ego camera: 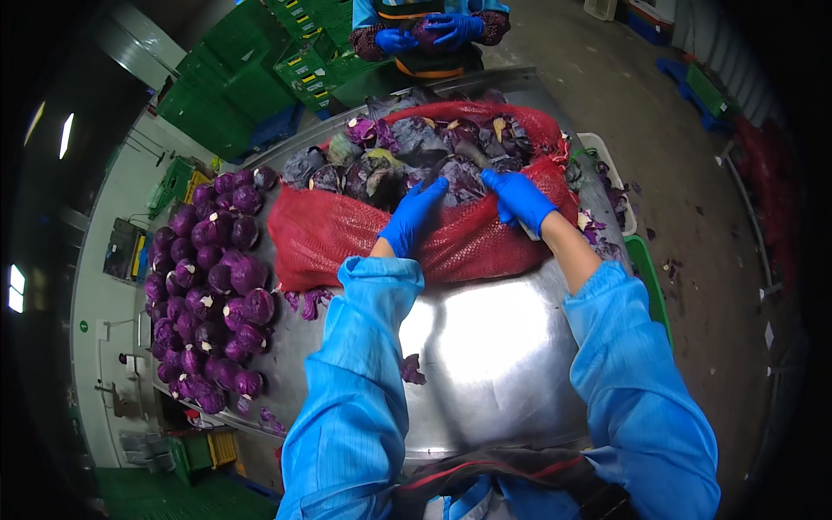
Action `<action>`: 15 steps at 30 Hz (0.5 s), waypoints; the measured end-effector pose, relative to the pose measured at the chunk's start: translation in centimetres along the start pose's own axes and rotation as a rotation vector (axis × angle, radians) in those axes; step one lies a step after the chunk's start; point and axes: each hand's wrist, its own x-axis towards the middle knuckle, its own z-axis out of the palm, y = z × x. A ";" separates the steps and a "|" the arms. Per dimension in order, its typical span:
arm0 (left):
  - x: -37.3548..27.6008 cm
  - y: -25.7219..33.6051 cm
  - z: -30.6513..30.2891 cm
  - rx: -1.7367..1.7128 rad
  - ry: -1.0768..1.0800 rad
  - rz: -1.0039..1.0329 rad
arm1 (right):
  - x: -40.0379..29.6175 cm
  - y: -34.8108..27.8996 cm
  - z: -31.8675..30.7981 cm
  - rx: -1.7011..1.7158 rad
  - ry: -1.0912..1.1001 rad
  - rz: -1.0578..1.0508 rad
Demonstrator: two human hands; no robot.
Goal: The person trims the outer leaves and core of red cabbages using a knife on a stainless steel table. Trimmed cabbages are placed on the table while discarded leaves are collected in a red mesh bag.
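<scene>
A red mesh sack [331,224] lies open along its top on a steel table. Dark, untrimmed red cabbages with loose outer leaves fill the opening. One of these, a red cabbage [463,179], sits between my hands at the near edge of the sack. My left hand [414,218], in a blue glove, is against its left side; whether the fingers grip it is unclear. On the right side is my right hand [520,200], also gloved, its fingers curled. A flat greyish tool [530,230], perhaps a knife, shows partly beneath that palm.
Trimmed purple cabbages [208,292] are heaped along the table's left side. Leaf scraps [412,369] lie on the steel table [364,338]. A white bin [614,179] and a green crate [649,283] stand by the right edge. Across the table, a person's gloved hands [422,34] hold a cabbage.
</scene>
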 end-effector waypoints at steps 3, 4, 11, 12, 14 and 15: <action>-1.4 0.5 0.3 -0.026 0.020 0.006 | 0.9 0.0 -0.2 -0.175 -0.131 0.060; -2.0 0.5 0.8 -0.046 0.037 0.017 | 0.7 0.1 -0.1 -0.194 -0.143 0.035; -9.0 2.4 5.8 -0.043 0.241 0.485 | -9.2 -3.2 0.4 0.134 0.038 -0.190; -9.6 2.0 5.1 -0.084 0.231 0.499 | -10.4 -2.6 1.1 0.133 0.083 -0.325; -12.4 0.9 6.4 -0.035 0.262 0.571 | -13.7 -0.3 2.2 0.128 0.154 -0.487; -14.3 0.7 7.5 -0.016 0.294 0.538 | -15.6 0.7 2.7 0.135 0.167 -0.532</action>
